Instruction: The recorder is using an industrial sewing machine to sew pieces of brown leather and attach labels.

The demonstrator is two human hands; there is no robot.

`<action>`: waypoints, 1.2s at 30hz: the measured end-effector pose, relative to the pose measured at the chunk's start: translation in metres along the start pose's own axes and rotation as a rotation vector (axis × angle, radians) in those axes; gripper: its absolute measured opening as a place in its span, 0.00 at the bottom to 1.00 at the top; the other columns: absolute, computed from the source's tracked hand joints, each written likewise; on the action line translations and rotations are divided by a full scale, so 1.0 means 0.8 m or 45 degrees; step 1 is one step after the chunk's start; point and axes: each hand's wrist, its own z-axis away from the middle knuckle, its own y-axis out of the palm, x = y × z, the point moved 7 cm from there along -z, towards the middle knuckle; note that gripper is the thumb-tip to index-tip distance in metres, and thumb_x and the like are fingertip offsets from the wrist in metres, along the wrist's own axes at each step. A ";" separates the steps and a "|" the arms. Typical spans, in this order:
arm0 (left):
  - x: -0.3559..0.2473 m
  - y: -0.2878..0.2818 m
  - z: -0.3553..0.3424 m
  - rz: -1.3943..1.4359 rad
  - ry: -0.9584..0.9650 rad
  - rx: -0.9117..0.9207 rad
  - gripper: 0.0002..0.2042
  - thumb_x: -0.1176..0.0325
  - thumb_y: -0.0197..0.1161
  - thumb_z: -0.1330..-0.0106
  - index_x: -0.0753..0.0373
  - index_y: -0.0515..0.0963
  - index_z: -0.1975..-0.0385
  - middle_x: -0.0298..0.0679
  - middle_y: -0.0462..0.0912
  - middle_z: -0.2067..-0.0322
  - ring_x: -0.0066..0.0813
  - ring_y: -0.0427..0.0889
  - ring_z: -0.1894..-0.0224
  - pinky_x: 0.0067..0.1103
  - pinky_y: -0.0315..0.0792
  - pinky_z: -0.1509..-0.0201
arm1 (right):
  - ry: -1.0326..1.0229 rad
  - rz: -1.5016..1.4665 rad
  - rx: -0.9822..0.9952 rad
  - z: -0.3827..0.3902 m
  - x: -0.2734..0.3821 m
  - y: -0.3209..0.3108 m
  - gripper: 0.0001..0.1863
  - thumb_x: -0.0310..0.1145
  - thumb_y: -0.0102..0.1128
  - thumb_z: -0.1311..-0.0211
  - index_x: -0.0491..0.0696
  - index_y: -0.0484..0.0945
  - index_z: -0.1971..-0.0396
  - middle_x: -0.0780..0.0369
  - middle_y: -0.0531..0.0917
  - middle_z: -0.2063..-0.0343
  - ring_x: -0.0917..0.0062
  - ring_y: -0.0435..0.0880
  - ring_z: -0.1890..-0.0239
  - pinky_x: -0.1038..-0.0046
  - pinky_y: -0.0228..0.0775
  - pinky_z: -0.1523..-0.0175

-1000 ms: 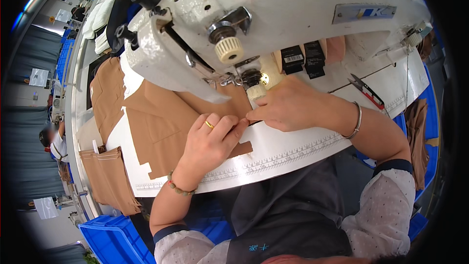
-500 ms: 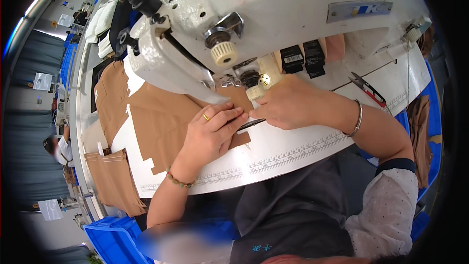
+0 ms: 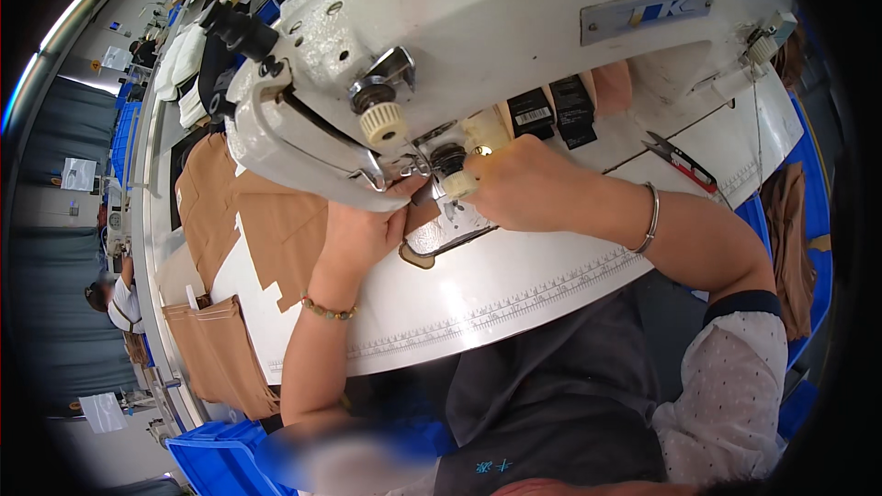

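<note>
A white sewing machine (image 3: 514, 28) stands over a white table (image 3: 441, 312) with a printed ruler along its near edge. Brown fabric (image 3: 285, 230) spreads left of the machine head, and a small end of it shows beside the needle area. My left hand (image 3: 358, 230) reaches under the machine head with its fingers closed on this fabric; the head hides part of them. My right hand (image 3: 528, 186) is closed beside a cream knob (image 3: 459, 186) right of the needle area. Its fingertips are hidden, so what they hold cannot be made out.
Thread snips (image 3: 682, 163) and black labels (image 3: 551, 112) lie on the table's right side. A stack of folded brown pieces (image 3: 216, 349) hangs over the left edge. Blue bins (image 3: 216, 455) stand below. Another person (image 3: 119, 298) sits far left.
My left hand has moved forward and left, under the machine head, taking the brown fabric with it. The metal plate by the needle now shows. My right hand has shifted slightly left.
</note>
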 end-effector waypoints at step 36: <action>-0.063 -0.069 0.075 1.253 -0.916 0.771 0.17 0.67 0.65 0.30 0.67 0.77 0.45 0.39 0.83 0.73 0.25 0.77 0.76 0.22 0.74 0.68 | -0.304 -0.057 0.049 0.006 0.063 0.028 0.23 0.47 0.68 0.46 0.43 0.80 0.59 0.59 0.80 0.55 0.66 0.79 0.49 0.66 0.71 0.42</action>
